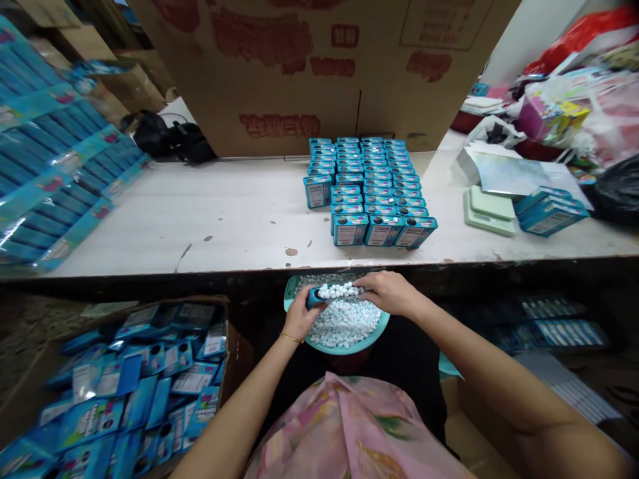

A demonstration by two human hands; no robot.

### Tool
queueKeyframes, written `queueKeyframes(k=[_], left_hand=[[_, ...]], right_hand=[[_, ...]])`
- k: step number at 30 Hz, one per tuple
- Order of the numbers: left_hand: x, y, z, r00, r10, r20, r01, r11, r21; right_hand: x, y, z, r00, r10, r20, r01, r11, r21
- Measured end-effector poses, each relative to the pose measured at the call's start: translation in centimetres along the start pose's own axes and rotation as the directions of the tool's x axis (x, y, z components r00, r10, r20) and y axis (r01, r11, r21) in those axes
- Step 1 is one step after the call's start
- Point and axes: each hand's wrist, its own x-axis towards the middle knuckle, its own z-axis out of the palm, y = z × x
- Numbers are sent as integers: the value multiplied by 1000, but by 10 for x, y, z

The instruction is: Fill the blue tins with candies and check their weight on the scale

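Observation:
A teal basin (367, 344) full of small white balls (344, 322) rests at my lap, below the table edge. Over it, my left hand (299, 316) grips a small blue box (314, 297) by its left end. White balls are heaped along the top of that box. My right hand (387, 291) is at the box's right end with its fingers pressed together; what lies between them is too small to make out. On the white table ahead, rows of upright blue boxes (382, 229) stand close together, with one box (317, 191) slightly out of line at their left.
A large cardboard carton (319, 73) stands behind the rows. At lower left is a carton of loose blue boxes (144, 372); wrapped stacks (54, 153) stand above it. A green scale (489, 209), several blue boxes (552, 213) and plastic bags (609, 106) are at right.

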Motion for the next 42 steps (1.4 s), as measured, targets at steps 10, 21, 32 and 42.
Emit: queueKeyframes(k=[10, 21, 32, 42], left_hand=[[1, -8, 2, 999, 52, -8, -51, 998, 27], [3, -12, 1, 998, 68, 0, -68, 997, -21], [1, -14, -6, 1000, 28, -7, -29, 990, -139], [6, -38, 13, 980, -166, 108, 194, 912, -362]], right_hand=[[4, -40, -19, 999, -28, 36, 38, 953, -301], [0, -37, -17, 1000, -23, 3, 23, 965, -262], [-27, 15, 6, 994, 106, -13, -106, 994, -21], [9, 32, 121, 974, 227, 22, -227, 974, -16]])
